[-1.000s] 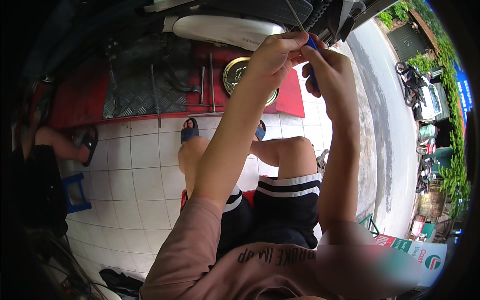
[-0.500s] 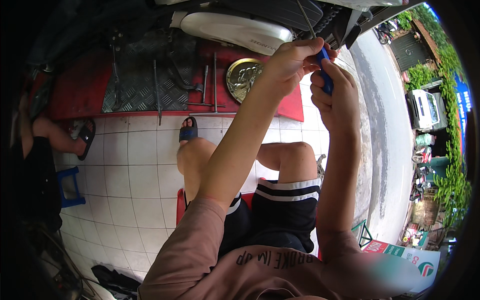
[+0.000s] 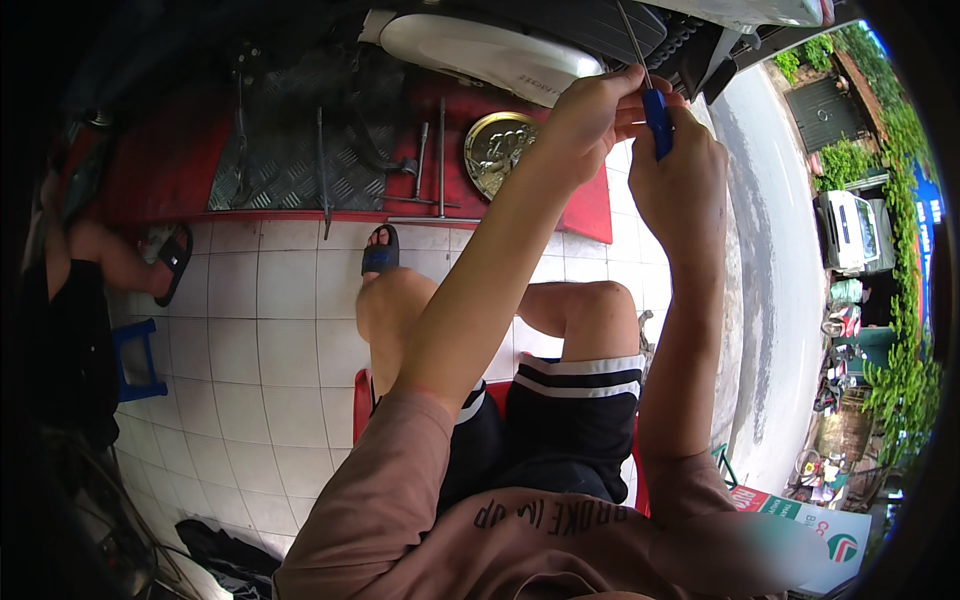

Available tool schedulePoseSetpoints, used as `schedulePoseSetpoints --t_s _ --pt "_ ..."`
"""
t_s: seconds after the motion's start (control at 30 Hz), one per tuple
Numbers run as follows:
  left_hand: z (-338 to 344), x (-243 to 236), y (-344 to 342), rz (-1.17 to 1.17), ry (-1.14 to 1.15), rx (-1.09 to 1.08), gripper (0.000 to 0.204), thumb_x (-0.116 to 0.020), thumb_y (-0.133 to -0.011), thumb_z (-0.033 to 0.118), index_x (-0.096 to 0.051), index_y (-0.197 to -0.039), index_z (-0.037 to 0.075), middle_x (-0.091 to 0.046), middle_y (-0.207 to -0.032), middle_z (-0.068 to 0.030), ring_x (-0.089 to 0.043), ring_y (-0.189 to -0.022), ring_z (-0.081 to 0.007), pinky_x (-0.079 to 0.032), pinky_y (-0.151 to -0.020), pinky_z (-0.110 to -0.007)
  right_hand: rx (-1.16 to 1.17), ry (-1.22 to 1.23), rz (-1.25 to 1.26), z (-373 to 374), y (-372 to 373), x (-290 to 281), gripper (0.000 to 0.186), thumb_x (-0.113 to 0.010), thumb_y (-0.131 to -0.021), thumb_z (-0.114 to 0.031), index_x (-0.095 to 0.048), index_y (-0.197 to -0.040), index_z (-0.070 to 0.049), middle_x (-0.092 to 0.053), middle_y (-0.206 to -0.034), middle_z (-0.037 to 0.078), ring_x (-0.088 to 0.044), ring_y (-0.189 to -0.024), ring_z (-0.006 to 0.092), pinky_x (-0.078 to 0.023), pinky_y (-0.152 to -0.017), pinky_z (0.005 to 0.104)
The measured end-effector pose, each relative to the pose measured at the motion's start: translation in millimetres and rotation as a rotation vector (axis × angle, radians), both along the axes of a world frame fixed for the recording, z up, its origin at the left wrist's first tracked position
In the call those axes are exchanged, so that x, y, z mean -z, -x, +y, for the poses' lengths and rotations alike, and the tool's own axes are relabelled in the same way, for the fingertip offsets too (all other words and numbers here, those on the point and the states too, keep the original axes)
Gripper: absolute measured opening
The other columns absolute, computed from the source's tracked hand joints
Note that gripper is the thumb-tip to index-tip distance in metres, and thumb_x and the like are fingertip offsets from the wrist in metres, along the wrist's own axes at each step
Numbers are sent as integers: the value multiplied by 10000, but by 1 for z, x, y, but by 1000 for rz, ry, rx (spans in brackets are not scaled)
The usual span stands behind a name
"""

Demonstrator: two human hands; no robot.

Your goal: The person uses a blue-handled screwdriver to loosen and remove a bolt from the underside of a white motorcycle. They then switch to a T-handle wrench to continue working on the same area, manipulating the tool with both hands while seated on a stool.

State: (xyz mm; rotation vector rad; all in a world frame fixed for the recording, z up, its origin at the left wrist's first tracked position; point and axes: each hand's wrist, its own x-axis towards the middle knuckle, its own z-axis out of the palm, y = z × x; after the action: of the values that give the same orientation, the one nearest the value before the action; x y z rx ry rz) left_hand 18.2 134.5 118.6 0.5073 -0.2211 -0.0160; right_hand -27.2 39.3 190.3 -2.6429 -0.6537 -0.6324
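Note:
My left hand pinches around the upper end of a screwdriver with a blue handle and a thin metal shaft. My right hand grips the same handle from below, its fingers mostly hidden. The shaft reaches up into the dark underside of a motor scooter, beside a coiled black spring and a silver-white side cover; where its tip sits I cannot make out.
A red platform with checker plate holds several long tools and a round metal dish. Another person's leg is at left beside a blue stool. A street with parked vehicles runs at right.
Both hands and the screwdriver have shifted rightward. Since the middle frame my right hand has moved slightly upward on screen and its fingers have closed further behind the handle.

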Motion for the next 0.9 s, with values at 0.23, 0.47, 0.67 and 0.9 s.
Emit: schedulePoseSetpoints --t_s 0.23,0.47,0.67,0.9 --pt "-8 67 -23 399 -209 -143 297 -452 -967 279 -659 -1003 68 -717 -975 -62 -662 -879 -163 -443 -783 -322 -42 -517 473 -8 -4 3 197 -558 -878 -118 -630 -900 64 -586 -600 87 -535 -480 163 -398 -461 280" --pt "-24 179 -39 655 -594 -304 224 -509 -865 210 -674 -807 70 -714 -768 -40 -660 -667 -132 -451 -571 -278 -534 -1518 1375 -53 -28 -6 354 -420 -975 -92 -431 -1259 118 -415 -688 5 -290 -448 39 -223 -390 199" --pt "-7 235 -38 756 -1040 -416 253 -553 -728 203 -744 -817 61 -714 -840 -175 -692 -842 -328 -534 -792 -400 -758 -1730 1636 -70 -42 19 400 -378 -999 -110 -368 -1337 104 -386 -710 -4 -315 -475 26 -235 -397 177" --pt "68 193 19 600 -1622 -451 287 -637 -815 309 -735 -907 56 -711 -869 -184 -685 -906 -341 -540 -823 -405 -452 -924 1369 -117 -17 96 262 -554 -844 -95 -535 -1083 11 -524 -781 55 -484 -678 138 -402 -656 271"
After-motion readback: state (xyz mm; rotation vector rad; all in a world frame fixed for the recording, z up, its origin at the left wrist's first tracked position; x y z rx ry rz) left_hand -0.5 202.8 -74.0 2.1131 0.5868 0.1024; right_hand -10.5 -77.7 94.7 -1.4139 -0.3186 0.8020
